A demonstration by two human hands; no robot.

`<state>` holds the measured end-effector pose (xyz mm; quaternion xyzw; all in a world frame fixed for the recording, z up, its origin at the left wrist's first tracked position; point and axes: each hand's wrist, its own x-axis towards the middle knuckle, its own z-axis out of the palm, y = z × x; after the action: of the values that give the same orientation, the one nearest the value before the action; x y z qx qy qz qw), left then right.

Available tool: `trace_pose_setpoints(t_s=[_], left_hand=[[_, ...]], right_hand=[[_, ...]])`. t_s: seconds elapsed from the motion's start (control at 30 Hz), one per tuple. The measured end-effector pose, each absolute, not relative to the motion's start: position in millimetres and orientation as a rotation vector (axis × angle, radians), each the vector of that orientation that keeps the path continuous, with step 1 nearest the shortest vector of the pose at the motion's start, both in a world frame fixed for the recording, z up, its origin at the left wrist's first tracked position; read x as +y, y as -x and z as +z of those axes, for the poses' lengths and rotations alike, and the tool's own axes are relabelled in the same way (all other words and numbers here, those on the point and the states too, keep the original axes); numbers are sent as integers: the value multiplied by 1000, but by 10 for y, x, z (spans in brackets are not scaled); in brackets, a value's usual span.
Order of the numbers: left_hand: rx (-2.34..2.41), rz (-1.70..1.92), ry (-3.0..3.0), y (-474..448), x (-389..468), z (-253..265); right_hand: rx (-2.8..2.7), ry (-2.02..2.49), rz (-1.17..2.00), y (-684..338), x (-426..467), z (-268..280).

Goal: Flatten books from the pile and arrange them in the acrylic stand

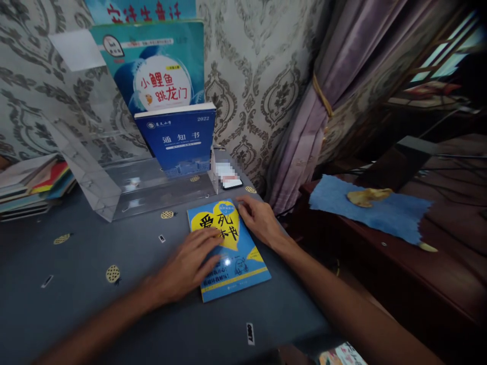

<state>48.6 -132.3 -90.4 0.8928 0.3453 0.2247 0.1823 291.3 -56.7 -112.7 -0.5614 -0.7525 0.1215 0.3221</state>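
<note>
A blue and yellow book [249, 274] lies flat on the grey cloth, its cover facing up. Across the left part of that cover rests my left hand [194, 256], fingers spread and somewhat blurred. My right hand [262, 220] is at the book's upper right edge, with its fingers slightly bent and not wrapped round anything visible. Behind the book stands a clear acrylic rack [101, 195]. A dark blue booklet [180, 137] marked 2022 leans upright in it, in front of a teal picture book [167, 50] and another book [144, 10] cut off by the top edge.
A phone [230, 180] lies beside the rack's right end. Several stacked books [34, 182] are at the far left. To the right, a red-brown cabinet [350, 228] carries a blue cloth [327, 197] with a yellowish peel-like piece [365, 197]. A tied purple curtain [304, 137] hangs behind.
</note>
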Motion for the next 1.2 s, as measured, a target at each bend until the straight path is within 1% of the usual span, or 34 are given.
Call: trace_pose_setpoints(t_s=[0.13, 0.3, 0.43, 0.6, 0.77, 0.93, 1.1, 1.2], left_hand=[[1214, 763, -2509, -309, -1069, -1026], [1335, 817, -2556, -189, -928, -1185], [1367, 813, -2592, -205, -946, -1230], [1378, 794, -2618, -227, -953, -1235], [1394, 764, -2653, -228, -944, -1195], [1242, 691, -2783, -427, -1163, -1038], [942, 483, -2851, -774, -1553, -902], [867, 404, -2885, -866, -1646, -883]], right_hand=[[-1989, 1284, 270, -2890, -588, -1110], [-2246, 1030, 282, -2766, -626, -1049], [-2331, 1088, 271, -2745, -596, -1074], [-2194, 1240, 264, -2850, -519, -1216], [-2105, 1231, 300, -2934, -446, -1335], [-2110, 1214, 359, -2940, -440, -1302], [-2108, 1228, 388, -2913, -445, -1249], [-2098, 1244, 414, -2909, -488, -1213]])
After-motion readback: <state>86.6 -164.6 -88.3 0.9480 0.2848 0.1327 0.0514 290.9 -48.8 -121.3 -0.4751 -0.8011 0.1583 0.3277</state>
